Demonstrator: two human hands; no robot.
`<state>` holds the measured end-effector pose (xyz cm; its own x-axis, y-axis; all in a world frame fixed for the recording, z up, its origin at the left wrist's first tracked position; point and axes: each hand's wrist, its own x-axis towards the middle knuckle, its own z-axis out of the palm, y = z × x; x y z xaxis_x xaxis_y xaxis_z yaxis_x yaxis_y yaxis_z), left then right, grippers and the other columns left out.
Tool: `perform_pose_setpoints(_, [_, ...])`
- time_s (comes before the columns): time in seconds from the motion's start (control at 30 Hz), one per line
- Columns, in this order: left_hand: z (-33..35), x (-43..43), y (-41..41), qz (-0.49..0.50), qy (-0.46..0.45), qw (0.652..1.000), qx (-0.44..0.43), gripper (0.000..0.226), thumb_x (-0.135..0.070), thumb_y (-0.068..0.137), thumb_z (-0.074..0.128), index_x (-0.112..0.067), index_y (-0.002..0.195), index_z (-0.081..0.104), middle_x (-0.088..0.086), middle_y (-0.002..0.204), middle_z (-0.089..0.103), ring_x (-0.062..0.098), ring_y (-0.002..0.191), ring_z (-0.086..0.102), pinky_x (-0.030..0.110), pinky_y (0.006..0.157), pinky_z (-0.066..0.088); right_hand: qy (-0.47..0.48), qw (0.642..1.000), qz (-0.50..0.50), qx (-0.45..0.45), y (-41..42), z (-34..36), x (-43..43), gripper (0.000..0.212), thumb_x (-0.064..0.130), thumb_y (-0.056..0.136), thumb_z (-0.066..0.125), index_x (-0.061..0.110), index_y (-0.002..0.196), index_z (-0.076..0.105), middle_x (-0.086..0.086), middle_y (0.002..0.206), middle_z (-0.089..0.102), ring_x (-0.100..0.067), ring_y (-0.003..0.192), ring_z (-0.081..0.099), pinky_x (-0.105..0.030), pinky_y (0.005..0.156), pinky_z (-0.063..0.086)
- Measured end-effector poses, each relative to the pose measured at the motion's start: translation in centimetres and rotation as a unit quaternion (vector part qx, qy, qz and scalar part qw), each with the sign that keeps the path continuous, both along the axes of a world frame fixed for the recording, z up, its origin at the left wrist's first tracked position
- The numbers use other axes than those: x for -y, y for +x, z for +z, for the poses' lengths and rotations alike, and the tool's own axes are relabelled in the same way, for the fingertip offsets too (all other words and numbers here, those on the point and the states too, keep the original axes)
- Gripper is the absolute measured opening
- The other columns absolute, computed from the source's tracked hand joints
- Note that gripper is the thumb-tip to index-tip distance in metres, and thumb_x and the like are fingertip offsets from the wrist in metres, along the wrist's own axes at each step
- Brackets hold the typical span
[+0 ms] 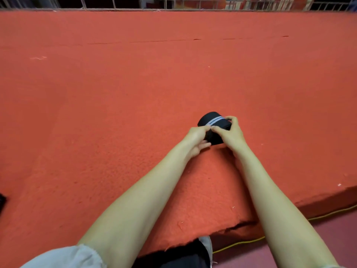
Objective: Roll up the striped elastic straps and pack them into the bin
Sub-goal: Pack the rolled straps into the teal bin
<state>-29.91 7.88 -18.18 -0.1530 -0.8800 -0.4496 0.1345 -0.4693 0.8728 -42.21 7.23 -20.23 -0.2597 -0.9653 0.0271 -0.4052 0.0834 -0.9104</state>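
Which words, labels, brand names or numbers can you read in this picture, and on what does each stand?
None can be read.
The rolled strap bears only pale stripes, no wording.
The coloured shapes beyond the far edge of the red table are too blurred to read.

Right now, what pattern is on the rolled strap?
Rolled strap: black, two pale stripes; head view.

A big orange-red felt mat (pixel 135 84) is covering the whole table, its near edge looking pretty ragged. A yellow cord (pixel 239 243) is running along the maroon floor (pixel 328 238), and a metal railing (pixel 135 4) is sitting way back.
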Motion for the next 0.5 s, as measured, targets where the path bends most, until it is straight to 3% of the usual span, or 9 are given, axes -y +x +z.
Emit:
perform_pose_setpoints(0.07, [-0.2, -0.4, 0.9, 0.007, 0.011, 1.0, 0.002, 0.032, -0.022, 0.096, 0.05, -0.008, 0.126, 0.051, 0.013, 0.124, 0.056, 0.03, 0.115, 0.055, 0.037, 0.074, 0.053, -0.007, 0.998, 0.048, 0.042, 1.0, -0.1, -1.7, 0.047, 0.022, 0.081, 0.072, 0.024, 0.12, 0.046, -0.005, 0.116, 0.055, -0.016, 0.092, 0.058, -0.015, 0.057, 0.046])
perform_pose_setpoints(0.13, [-0.2, -1.5, 2.9, -0.005, 0.004, 0.999, 0.053, 0.032, -0.021, 0.092, 0.057, -0.009, 0.121, 0.052, 0.012, 0.117, 0.059, 0.027, 0.108, 0.059, 0.037, 0.068, 0.055, 0.001, 0.989, 0.112, 0.095, 2.0, -0.2, -3.6, 0.046, 0.017, 0.08, 0.073, 0.031, 0.115, 0.045, -0.01, 0.118, 0.055, -0.019, 0.089, 0.062, -0.025, 0.051, 0.053])
perform_pose_setpoints(0.2, [-0.3, -3.4, 5.6, -0.019, -0.019, 0.992, 0.12, 0.041, -0.024, 0.084, 0.066, -0.008, 0.119, 0.052, 0.009, 0.11, 0.063, 0.021, 0.097, 0.062, 0.033, 0.068, 0.053, 0.004, 0.981, 0.169, 0.096, 3.1, -0.5, -5.5, 0.052, 0.013, 0.078, 0.076, 0.033, 0.112, 0.042, -0.013, 0.119, 0.054, -0.018, 0.091, 0.064, -0.033, 0.063, 0.057])
perform_pose_setpoints(0.27, [-0.4, -5.6, 8.6, -0.033, -0.06, 0.985, 0.159, 0.055, -0.029, 0.073, 0.076, -0.008, 0.117, 0.052, 0.011, 0.109, 0.066, 0.019, 0.092, 0.065, 0.032, 0.07, 0.053, 0.002, 0.97, 0.218, 0.11, 4.5, -0.6, -7.6, 0.059, 0.005, 0.077, 0.077, 0.026, 0.116, 0.038, -0.01, 0.119, 0.053, -0.012, 0.091, 0.062, -0.027, 0.073, 0.054])
perform_pose_setpoints(0.33, [0.0, -8.7, 11.7, -0.023, -0.087, 0.98, 0.178, 0.06, -0.029, 0.067, 0.081, -0.01, 0.114, 0.049, 0.007, 0.107, 0.064, 0.017, 0.091, 0.063, 0.031, 0.068, 0.051, 0.0, 0.956, 0.27, 0.118, 6.5, -0.5, -9.5, 0.065, -0.001, 0.074, 0.078, 0.022, 0.118, 0.035, -0.004, 0.118, 0.049, -0.005, 0.088, 0.061, -0.022, 0.073, 0.052])
perform_pose_setpoints(0.43, [0.6, -13.9, 16.3, 0.056, -0.107, 0.98, 0.157, 0.062, -0.022, 0.067, 0.084, -0.013, 0.116, 0.047, 0.0, 0.106, 0.06, 0.014, 0.09, 0.062, 0.026, 0.069, 0.048, -0.006, 0.935, 0.34, 0.101, 11.0, 0.0, -11.7, 0.069, 0.0, 0.072, 0.08, 0.02, 0.118, 0.034, 0.002, 0.118, 0.044, 0.003, 0.089, 0.059, -0.021, 0.078, 0.051])
perform_pose_setpoints(0.5, [0.9, -17.5, 19.7, 0.125, -0.111, 0.98, 0.11, 0.064, -0.011, 0.064, 0.085, -0.011, 0.117, 0.048, 0.003, 0.107, 0.061, 0.014, 0.088, 0.064, 0.024, 0.068, 0.048, -0.016, 0.918, 0.388, 0.077, 14.9, 0.6, -13.2, 0.069, 0.014, 0.069, 0.084, 0.028, 0.115, 0.035, 0.009, 0.119, 0.044, -0.002, 0.101, 0.056, -0.027, 0.088, 0.05])
